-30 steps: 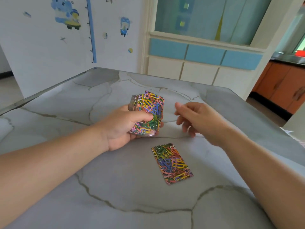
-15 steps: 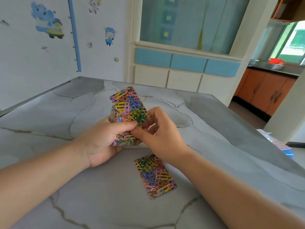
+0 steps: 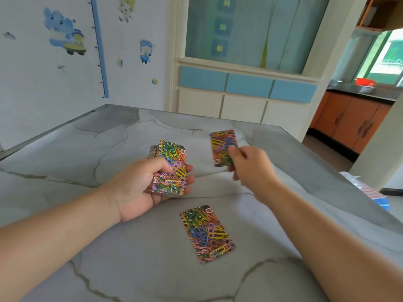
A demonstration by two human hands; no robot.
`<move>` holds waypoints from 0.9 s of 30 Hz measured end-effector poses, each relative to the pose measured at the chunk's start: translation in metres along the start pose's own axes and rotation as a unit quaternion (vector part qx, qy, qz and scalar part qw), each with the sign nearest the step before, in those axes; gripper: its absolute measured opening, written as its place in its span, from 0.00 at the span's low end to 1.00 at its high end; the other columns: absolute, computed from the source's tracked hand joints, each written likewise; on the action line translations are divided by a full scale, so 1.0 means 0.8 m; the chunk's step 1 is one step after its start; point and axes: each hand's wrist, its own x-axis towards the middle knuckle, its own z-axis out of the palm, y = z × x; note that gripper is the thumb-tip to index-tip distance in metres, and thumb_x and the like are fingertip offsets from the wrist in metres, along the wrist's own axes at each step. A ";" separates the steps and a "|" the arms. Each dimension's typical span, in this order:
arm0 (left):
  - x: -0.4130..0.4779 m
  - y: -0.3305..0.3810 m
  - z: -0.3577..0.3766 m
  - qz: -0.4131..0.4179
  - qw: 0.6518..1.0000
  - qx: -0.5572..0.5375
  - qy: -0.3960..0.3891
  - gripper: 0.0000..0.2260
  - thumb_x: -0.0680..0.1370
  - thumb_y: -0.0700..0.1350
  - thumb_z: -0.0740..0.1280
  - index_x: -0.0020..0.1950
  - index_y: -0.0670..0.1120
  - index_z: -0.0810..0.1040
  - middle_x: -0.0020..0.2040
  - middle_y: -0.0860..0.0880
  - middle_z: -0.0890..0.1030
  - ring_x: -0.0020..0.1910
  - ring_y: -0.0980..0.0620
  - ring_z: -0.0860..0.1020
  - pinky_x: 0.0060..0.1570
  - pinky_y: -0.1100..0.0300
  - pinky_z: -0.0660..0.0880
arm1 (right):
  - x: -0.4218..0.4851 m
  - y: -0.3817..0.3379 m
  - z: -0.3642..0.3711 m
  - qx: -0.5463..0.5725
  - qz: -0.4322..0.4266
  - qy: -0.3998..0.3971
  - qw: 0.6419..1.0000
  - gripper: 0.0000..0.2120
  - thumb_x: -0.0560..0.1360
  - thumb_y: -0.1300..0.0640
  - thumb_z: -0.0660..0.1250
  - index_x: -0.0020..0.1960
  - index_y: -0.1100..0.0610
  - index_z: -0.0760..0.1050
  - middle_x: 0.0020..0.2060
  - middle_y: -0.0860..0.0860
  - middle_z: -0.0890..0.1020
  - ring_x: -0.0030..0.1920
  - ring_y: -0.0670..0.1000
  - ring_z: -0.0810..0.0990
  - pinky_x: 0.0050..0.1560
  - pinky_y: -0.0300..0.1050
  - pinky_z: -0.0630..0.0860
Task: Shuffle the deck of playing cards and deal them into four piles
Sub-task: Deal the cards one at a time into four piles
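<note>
The deck (image 3: 171, 168) has backs printed with coloured paper clips. My left hand (image 3: 139, 188) grips it over the middle of the grey marble table (image 3: 76, 149), thumb across the top card. My right hand (image 3: 250, 168) pinches a single card (image 3: 222, 147) face down, held above the table to the right of the deck and a little farther away. One dealt card (image 3: 207, 233) lies face down on the table, nearer to me than both hands.
The table's right edge (image 3: 340, 177) runs diagonally, with a floor and orange cabinets (image 3: 353, 125) beyond. A white wall with stickers (image 3: 65, 40) borders the far left edge. A blue object (image 3: 380, 203) lies on the floor at right.
My right hand reached the deck, pinched its top card, and has carried that card away to the right. The left hand kept hold of the deck. The dealt card stayed put.
</note>
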 end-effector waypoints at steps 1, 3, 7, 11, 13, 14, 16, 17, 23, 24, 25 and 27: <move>0.000 0.000 0.000 0.006 1.000 0.009 -0.001 0.16 0.72 0.33 0.60 0.58 0.36 0.77 0.52 0.37 0.85 0.48 0.39 0.85 0.41 0.46 0.83 | 0.011 0.014 -0.017 -0.059 0.009 0.029 0.998 0.21 0.79 0.48 0.63 0.34 0.61 0.76 0.25 0.52 0.76 0.26 0.53 0.74 0.27 0.43 0.65; 0.000 -0.001 -0.001 0.017 1.000 0.024 -0.004 0.14 0.77 0.32 0.58 0.59 0.35 0.77 0.54 0.36 0.84 0.52 0.38 0.84 0.43 0.46 0.83 | 0.026 0.046 -0.051 -0.148 0.054 0.064 0.985 0.24 0.78 0.46 0.64 0.29 0.61 0.71 0.24 0.53 0.72 0.29 0.57 0.71 0.29 0.45 0.63; -0.002 -0.001 0.000 0.031 0.998 0.054 -0.002 0.12 0.78 0.33 0.60 0.59 0.36 0.79 0.54 0.36 0.84 0.52 0.38 0.83 0.46 0.45 0.82 | 0.033 0.091 -0.077 -0.328 0.175 0.050 0.927 0.24 0.73 0.34 0.62 0.38 0.56 0.75 0.38 0.53 0.80 0.44 0.59 0.77 0.49 0.51 0.69; -0.002 0.005 -0.003 0.055 0.994 0.085 0.030 0.10 0.77 0.33 0.62 0.56 0.36 0.79 0.51 0.36 0.84 0.49 0.39 0.84 0.44 0.46 0.83 | 0.032 0.086 -0.076 -0.335 0.169 0.102 0.921 0.23 0.73 0.38 0.62 0.53 0.56 0.76 0.52 0.57 0.81 0.55 0.62 0.76 0.58 0.55 0.66; -0.001 0.008 -0.005 0.058 0.992 0.099 0.051 0.09 0.76 0.32 0.63 0.53 0.35 0.79 0.47 0.34 0.85 0.43 0.39 0.85 0.41 0.47 0.83 | 0.023 0.065 -0.067 -0.285 0.099 0.107 0.947 0.15 0.75 0.41 0.61 0.49 0.52 0.76 0.48 0.54 0.82 0.52 0.61 0.77 0.56 0.53 0.67; -0.001 0.009 -0.004 0.058 0.991 0.107 0.058 0.08 0.75 0.32 0.63 0.51 0.35 0.80 0.44 0.34 0.85 0.40 0.40 0.85 0.39 0.48 0.83 | 0.016 0.049 -0.058 -0.243 0.058 0.096 0.964 0.14 0.75 0.41 0.61 0.46 0.51 0.76 0.45 0.52 0.82 0.49 0.59 0.78 0.52 0.50 0.69; -0.001 0.009 -0.003 0.061 0.989 0.123 0.059 0.08 0.74 0.31 0.63 0.47 0.36 0.81 0.40 0.35 0.84 0.34 0.41 0.84 0.36 0.49 0.83 | -0.006 0.007 -0.030 -0.138 -0.012 0.032 0.990 0.18 0.73 0.35 0.63 0.41 0.50 0.76 0.35 0.45 0.81 0.40 0.50 0.79 0.39 0.42 0.70; -0.002 0.009 -0.002 0.064 0.988 0.130 0.055 0.09 0.74 0.30 0.63 0.45 0.37 0.82 0.39 0.36 0.84 0.33 0.42 0.84 0.35 0.49 0.82 | -0.019 -0.015 -0.012 -0.094 -0.032 -0.017 0.995 0.22 0.70 0.31 0.64 0.40 0.50 0.77 0.31 0.43 0.80 0.34 0.44 0.78 0.33 0.40 0.69; -0.004 0.014 -0.007 0.084 0.986 0.135 0.048 0.08 0.74 0.30 0.65 0.48 0.35 0.83 0.42 0.37 0.85 0.35 0.44 0.85 0.35 0.51 0.83 | -0.050 -0.063 0.066 -0.013 -0.061 -0.163 0.985 0.23 0.77 0.42 0.65 0.38 0.63 0.74 0.28 0.53 0.76 0.28 0.51 0.74 0.30 0.43 0.67; -0.001 0.015 -0.009 0.090 0.986 0.124 0.064 0.07 0.74 0.31 0.66 0.49 0.36 0.82 0.41 0.38 0.85 0.34 0.45 0.85 0.35 0.52 0.83 | -0.042 -0.065 0.070 -0.008 -0.049 -0.159 0.986 0.22 0.78 0.45 0.64 0.38 0.64 0.73 0.28 0.55 0.76 0.26 0.49 0.74 0.28 0.41 0.67; 0.003 0.017 -0.011 0.090 0.987 0.106 0.077 0.07 0.75 0.33 0.66 0.51 0.37 0.82 0.42 0.39 0.85 0.34 0.46 0.85 0.35 0.52 0.82 | -0.032 -0.066 0.072 0.003 -0.032 -0.153 0.988 0.20 0.79 0.48 0.63 0.37 0.63 0.72 0.28 0.55 0.77 0.23 0.47 0.73 0.24 0.37 0.66; 0.010 0.023 -0.016 0.068 0.992 0.052 0.088 0.08 0.77 0.36 0.64 0.54 0.37 0.80 0.43 0.40 0.85 0.36 0.46 0.85 0.35 0.52 0.83 | -0.001 -0.067 0.073 0.045 0.012 -0.136 0.990 0.18 0.80 0.51 0.62 0.35 0.59 0.72 0.28 0.53 0.77 0.18 0.44 0.72 0.19 0.34 0.64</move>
